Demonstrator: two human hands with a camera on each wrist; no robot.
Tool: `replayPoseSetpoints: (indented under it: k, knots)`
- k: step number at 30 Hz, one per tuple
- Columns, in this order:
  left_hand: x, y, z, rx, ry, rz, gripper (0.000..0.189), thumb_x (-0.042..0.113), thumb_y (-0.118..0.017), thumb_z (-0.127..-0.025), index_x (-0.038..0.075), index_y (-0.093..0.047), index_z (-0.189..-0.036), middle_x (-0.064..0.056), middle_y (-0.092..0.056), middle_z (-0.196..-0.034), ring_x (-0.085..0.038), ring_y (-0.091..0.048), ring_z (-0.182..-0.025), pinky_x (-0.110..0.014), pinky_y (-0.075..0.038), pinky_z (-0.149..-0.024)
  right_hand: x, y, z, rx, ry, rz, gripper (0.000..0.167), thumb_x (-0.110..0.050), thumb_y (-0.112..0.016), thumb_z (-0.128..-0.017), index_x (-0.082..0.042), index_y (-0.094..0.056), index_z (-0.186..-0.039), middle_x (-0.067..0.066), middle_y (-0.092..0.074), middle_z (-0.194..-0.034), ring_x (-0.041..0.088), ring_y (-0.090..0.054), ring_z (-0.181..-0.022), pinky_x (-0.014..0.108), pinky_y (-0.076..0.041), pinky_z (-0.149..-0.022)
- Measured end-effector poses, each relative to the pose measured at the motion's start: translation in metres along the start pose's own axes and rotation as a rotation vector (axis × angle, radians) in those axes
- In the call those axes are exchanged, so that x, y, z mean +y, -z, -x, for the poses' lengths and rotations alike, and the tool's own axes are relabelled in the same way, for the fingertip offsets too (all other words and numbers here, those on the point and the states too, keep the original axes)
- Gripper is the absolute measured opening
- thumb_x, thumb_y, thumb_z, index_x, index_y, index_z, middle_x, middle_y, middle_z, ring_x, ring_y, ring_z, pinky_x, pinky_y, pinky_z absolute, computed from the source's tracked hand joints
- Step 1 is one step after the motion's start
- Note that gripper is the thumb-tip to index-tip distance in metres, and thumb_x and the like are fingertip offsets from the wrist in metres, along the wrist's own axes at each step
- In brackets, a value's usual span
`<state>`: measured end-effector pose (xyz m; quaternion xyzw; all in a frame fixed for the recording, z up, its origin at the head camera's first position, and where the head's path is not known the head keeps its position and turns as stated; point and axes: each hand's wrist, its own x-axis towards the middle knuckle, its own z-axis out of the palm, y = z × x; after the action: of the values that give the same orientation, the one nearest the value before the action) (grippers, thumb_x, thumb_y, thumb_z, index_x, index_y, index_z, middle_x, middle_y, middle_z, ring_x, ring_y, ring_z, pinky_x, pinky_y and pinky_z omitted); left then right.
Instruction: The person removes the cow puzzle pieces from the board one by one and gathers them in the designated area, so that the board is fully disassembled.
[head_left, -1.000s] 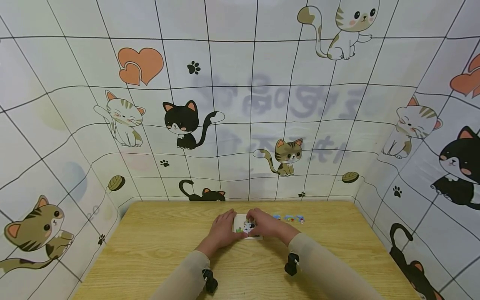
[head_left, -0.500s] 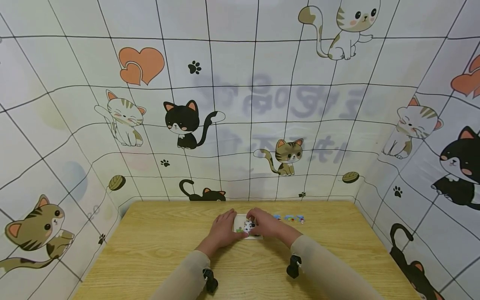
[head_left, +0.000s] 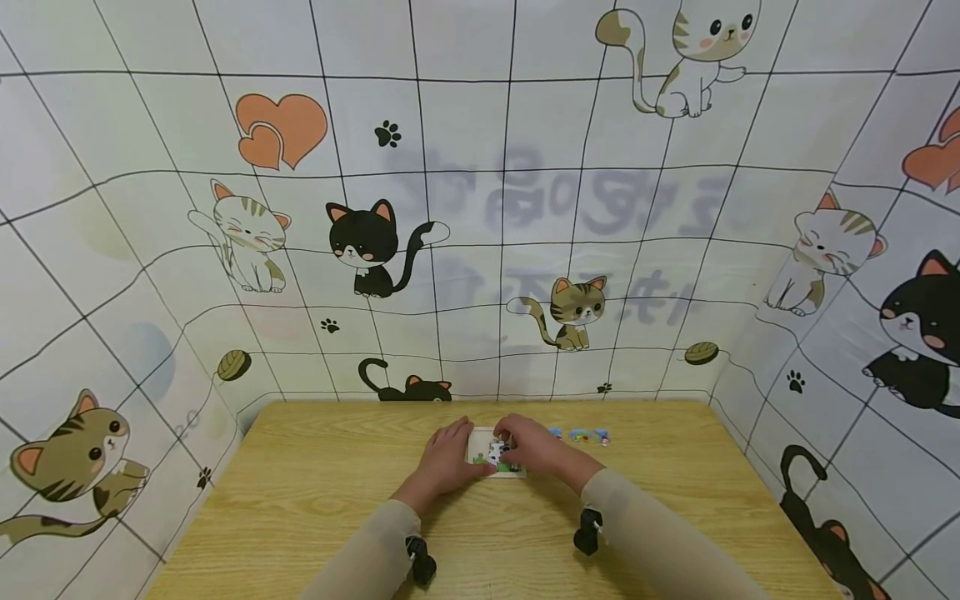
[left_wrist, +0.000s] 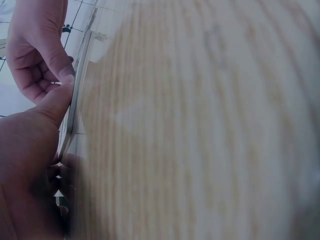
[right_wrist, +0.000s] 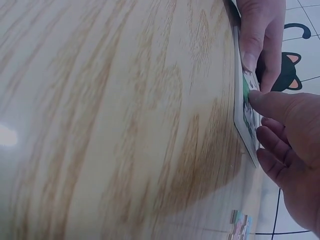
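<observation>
A small, shallow puzzle tray [head_left: 480,440] lies flat near the table's far edge. Part of a black-and-white cow picture [head_left: 495,452] with green at its bottom shows in it, next to a pale bare area. My left hand [head_left: 447,461] holds the tray's left side, its thumb along the near edge. From the right, my right hand [head_left: 534,446] reaches over the tray with thumb and curled fingers on a puzzle piece, mostly hidden by the hand. In the right wrist view, the right thumb [right_wrist: 272,104] meets the picture's green part [right_wrist: 246,87].
Several loose, colourful puzzle pieces [head_left: 578,435] lie in a row to the right of the tray. The wooden table [head_left: 300,492] meets a cat-printed wall covering [head_left: 465,333] at the back, with similar covering on both sides.
My right hand has shifted very slightly away over the tray, and more of the green strip at the picture's near edge shows. The left hand stays in place.
</observation>
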<state>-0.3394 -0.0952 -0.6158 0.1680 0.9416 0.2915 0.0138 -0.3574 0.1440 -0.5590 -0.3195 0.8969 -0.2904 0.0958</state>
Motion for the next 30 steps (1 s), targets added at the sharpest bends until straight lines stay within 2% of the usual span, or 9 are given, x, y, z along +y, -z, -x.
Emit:
replayPoseSetpoints:
  k: [5,11,14,19,22,25,30]
  knots:
    - [-0.002,-0.001,-0.001,0.012,-0.013,0.003,0.104,0.066,-0.082,-0.093,0.002,-0.045,-0.167,-0.017,-0.037,-0.176,-0.039,-0.033,-0.163,-0.068,-0.023,-0.13,0.002,0.001,-0.002,0.008,0.002,0.028,0.036,-0.009,-0.085,-0.099,0.0,-0.071,-0.13,0.006,-0.068,-0.113,0.016,-0.066,-0.091,0.042,-0.059,-0.081]
    - [-0.003,-0.002,-0.002,0.007,-0.011,0.003,0.104,0.065,-0.082,-0.093,0.002,-0.045,-0.167,-0.018,-0.037,-0.176,-0.04,-0.033,-0.163,-0.068,-0.022,-0.131,-0.001,0.001,0.0,0.015,0.014,0.068,0.035,-0.01,-0.085,-0.099,-0.002,-0.072,-0.131,0.005,-0.07,-0.115,0.014,-0.066,-0.089,0.04,-0.06,-0.08]
    - [-0.002,-0.001,-0.001,-0.006,-0.003,0.004,0.105,0.066,-0.082,-0.094,0.003,-0.043,-0.168,-0.017,-0.036,-0.177,-0.039,-0.032,-0.164,-0.067,-0.02,-0.132,-0.004,0.001,-0.001,0.01,0.028,0.13,0.036,-0.01,-0.085,-0.099,0.0,-0.071,-0.13,0.006,-0.069,-0.115,0.015,-0.067,-0.09,0.042,-0.061,-0.082]
    - [0.001,0.002,0.0,-0.016,0.0,0.003,0.108,0.069,-0.08,-0.093,0.002,-0.043,-0.168,-0.018,-0.035,-0.177,-0.039,-0.031,-0.164,-0.066,-0.02,-0.132,-0.007,0.0,-0.005,-0.014,0.005,0.255,0.034,-0.015,-0.085,-0.1,-0.004,-0.07,-0.129,0.003,-0.065,-0.113,0.013,-0.064,-0.091,0.039,-0.06,-0.081]
    - [0.001,0.002,-0.001,-0.011,-0.002,0.011,0.107,0.069,-0.08,-0.093,0.002,-0.043,-0.168,-0.018,-0.035,-0.177,-0.039,-0.031,-0.164,-0.066,-0.02,-0.132,-0.006,-0.001,-0.007,-0.019,-0.008,0.292,0.034,-0.017,-0.084,-0.1,-0.006,-0.069,-0.128,0.001,-0.064,-0.112,0.012,-0.062,-0.09,0.038,-0.058,-0.081]
    - [-0.001,-0.001,-0.002,-0.004,-0.003,0.021,0.106,0.068,-0.081,-0.093,0.002,-0.043,-0.168,-0.017,-0.035,-0.177,-0.039,-0.031,-0.164,-0.066,-0.02,-0.132,-0.002,-0.003,-0.006,-0.009,-0.023,0.259,0.036,-0.016,-0.083,-0.099,-0.005,-0.068,-0.13,0.001,-0.065,-0.115,0.013,-0.062,-0.092,0.038,-0.059,-0.082]
    - [-0.004,-0.002,-0.003,0.007,-0.012,0.021,0.106,0.068,-0.081,-0.092,0.002,-0.044,-0.167,-0.017,-0.037,-0.177,-0.039,-0.033,-0.163,-0.067,-0.022,-0.131,0.005,-0.003,0.0,0.027,-0.038,0.109,0.041,-0.01,-0.08,-0.099,-0.003,-0.065,-0.136,0.003,-0.066,-0.12,0.012,-0.063,-0.093,0.04,-0.059,-0.084]
